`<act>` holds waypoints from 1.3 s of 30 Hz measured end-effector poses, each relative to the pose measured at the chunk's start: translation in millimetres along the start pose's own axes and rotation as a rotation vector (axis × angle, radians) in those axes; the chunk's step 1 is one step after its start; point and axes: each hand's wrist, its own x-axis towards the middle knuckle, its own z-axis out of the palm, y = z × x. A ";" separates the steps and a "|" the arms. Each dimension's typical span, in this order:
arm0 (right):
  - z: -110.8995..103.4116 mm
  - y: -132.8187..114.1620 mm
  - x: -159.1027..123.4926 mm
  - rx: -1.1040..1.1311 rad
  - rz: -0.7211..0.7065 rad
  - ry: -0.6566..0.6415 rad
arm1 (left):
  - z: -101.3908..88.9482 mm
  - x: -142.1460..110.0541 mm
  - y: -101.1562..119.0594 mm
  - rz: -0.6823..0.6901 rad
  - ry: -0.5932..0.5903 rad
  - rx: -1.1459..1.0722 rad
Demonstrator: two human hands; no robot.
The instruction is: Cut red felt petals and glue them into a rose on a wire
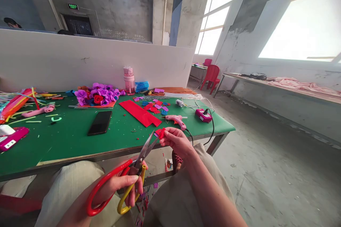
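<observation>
My left hand (121,184) grips a pair of scissors (125,179) by its red and yellow handles, blades open and pointing up to the right. My right hand (176,141) pinches a small red piece of paper (160,133) just past the blade tips, at the front edge of the green table (66,138). Both hands are above my lap, in front of the table. A long red paper strip (140,112) lies on the table behind the hands.
On the table lie a black phone (100,122), a pink glue gun (177,119), a bunch of purple and red paper flowers (97,94), cut coloured scraps (156,106), a pink bottle (129,79) and a pink power strip (203,115). Red chairs (211,75) stand farther off.
</observation>
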 end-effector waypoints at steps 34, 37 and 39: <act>-1.0 1.0 0.2 -0.008 0.000 -0.006 | 1.4 0.3 4.2 -0.006 0.000 -0.016; -2.2 2.0 0.7 -0.005 -0.005 -0.017 | 1.6 -0.2 4.1 -0.004 -0.008 -0.020; -2.5 1.9 0.7 -0.007 -0.005 -0.016 | 1.9 0.4 3.9 -0.001 -0.015 -0.024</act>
